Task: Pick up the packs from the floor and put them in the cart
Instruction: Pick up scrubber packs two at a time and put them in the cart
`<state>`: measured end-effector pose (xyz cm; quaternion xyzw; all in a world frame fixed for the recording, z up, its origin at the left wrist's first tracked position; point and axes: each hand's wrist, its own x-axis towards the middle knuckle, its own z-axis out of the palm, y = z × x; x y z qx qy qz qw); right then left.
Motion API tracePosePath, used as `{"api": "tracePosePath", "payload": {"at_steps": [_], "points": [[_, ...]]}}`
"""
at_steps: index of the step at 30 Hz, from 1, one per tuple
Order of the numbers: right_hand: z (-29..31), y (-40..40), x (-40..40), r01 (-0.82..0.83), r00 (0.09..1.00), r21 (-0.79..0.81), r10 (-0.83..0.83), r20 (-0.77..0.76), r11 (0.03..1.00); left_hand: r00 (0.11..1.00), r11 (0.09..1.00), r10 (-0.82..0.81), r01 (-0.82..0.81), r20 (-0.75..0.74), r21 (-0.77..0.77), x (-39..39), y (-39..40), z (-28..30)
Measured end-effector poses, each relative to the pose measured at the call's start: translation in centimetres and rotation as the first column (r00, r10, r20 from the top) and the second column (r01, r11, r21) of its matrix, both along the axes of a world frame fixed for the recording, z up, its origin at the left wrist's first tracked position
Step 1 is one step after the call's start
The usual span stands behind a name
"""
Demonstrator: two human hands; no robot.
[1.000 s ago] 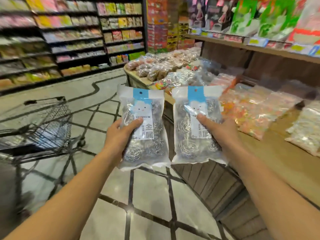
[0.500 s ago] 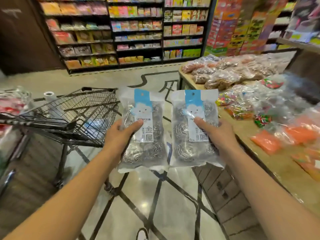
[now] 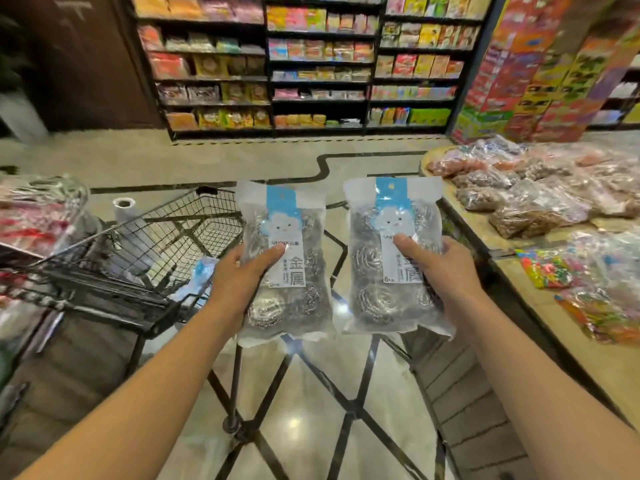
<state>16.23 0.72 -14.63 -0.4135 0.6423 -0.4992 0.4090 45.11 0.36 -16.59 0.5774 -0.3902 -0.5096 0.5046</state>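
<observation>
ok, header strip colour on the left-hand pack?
Light blue, on the left-hand pack, above a white cloud face. Head view, the only one.

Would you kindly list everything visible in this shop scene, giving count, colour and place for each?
Scourer packs: two, clear with blue headers and silver steel coils, held upright side by side, the second on the right.
Cart: one, black wire, left of the packs; something blue lies inside it.
Paper roll: one, white, behind the cart.
Display table: one, wooden, on the right, bearing clear bags of brown, orange and multicoloured goods.
Shelves: black, along the back, full of colourful packets.
Floor: pale tiles with dark lines.
Left hand: grip on the left pack.
Right hand: grip on the right pack.
</observation>
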Motion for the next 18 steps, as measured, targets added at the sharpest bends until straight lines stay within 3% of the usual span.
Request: {"api": "tracePosePath", "payload": {"at_steps": [10, 18], "points": [[-2.1, -15.5, 5.7, -0.143, 0.990, 0.042, 0.143, 0.003, 0.989, 0.994, 0.992, 0.113, -0.112, -0.010, 0.059, 4.9, -11.7, -2.1], [-4.6, -30.8, 11.0, -0.344, 0.937, 0.113, 0.349, -0.021, 0.932, 0.949, 0.942, 0.316, -0.314, -0.002, 0.115, 8.6, -21.4, -4.3]]}}
